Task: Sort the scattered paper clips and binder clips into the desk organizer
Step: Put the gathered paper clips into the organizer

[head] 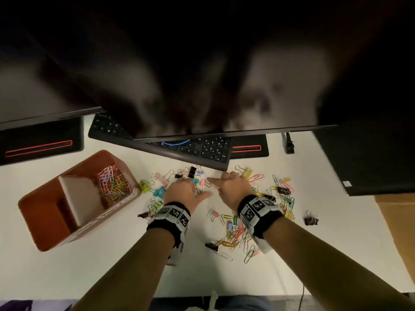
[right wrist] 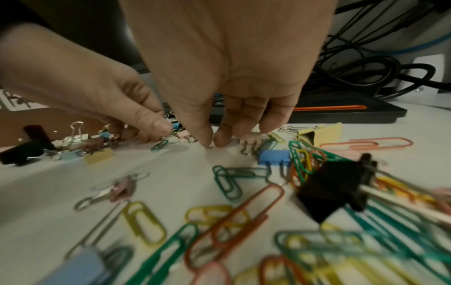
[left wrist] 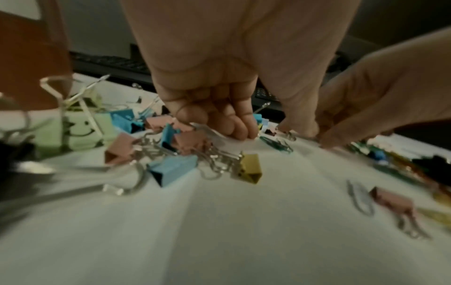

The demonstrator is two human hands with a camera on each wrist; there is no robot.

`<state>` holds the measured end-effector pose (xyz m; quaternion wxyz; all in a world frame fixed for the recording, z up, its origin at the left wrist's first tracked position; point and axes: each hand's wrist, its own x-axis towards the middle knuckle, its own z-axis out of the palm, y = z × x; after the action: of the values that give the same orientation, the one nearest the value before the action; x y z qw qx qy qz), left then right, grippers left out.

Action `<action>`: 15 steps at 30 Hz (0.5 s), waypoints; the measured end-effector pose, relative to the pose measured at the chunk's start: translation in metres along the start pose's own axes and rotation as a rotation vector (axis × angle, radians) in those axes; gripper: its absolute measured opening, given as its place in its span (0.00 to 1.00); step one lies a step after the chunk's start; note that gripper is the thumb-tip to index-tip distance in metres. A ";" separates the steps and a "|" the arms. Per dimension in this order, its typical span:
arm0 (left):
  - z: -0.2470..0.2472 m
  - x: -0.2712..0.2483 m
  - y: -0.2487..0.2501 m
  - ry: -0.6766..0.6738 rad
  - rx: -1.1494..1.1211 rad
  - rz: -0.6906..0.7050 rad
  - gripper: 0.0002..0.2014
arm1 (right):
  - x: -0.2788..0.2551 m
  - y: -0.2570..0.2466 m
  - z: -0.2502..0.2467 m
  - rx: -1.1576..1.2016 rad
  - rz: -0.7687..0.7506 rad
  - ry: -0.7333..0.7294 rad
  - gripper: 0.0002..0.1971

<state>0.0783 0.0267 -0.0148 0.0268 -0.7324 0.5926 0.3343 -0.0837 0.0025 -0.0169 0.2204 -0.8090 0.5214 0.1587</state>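
Head cam: high above, looking steeply down at table, both forearms in view, monitors at top. L wrist cam: very low, close behind left hand, facing fwd toward keyboard. R wrist cam: same low angle behind right hand. Both wrist views catch the other hand; all three share the clip scatter.

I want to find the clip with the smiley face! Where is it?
In the left wrist view, the green smiley binder clip sits on the white desk at the left, beside a blue binder clip, left of the left hand.
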 end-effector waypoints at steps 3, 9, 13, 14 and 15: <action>0.001 0.004 0.006 -0.012 0.048 0.000 0.22 | -0.010 0.008 0.005 0.010 0.011 0.011 0.26; 0.006 0.002 0.008 0.036 -0.031 0.046 0.07 | -0.012 0.018 0.003 0.173 -0.070 0.107 0.17; 0.006 0.000 0.008 0.034 0.001 0.090 0.03 | 0.001 0.019 -0.001 0.151 -0.137 0.066 0.20; 0.005 0.000 0.008 0.015 0.025 0.109 0.03 | 0.004 0.019 -0.002 0.140 -0.144 0.062 0.19; 0.004 -0.001 0.008 -0.009 0.041 0.128 0.03 | 0.006 0.019 -0.002 0.122 -0.153 0.061 0.18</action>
<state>0.0693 0.0269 -0.0142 0.0231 -0.6909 0.6447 0.3265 -0.0990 -0.0103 -0.0220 0.2647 -0.8359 0.4732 0.0848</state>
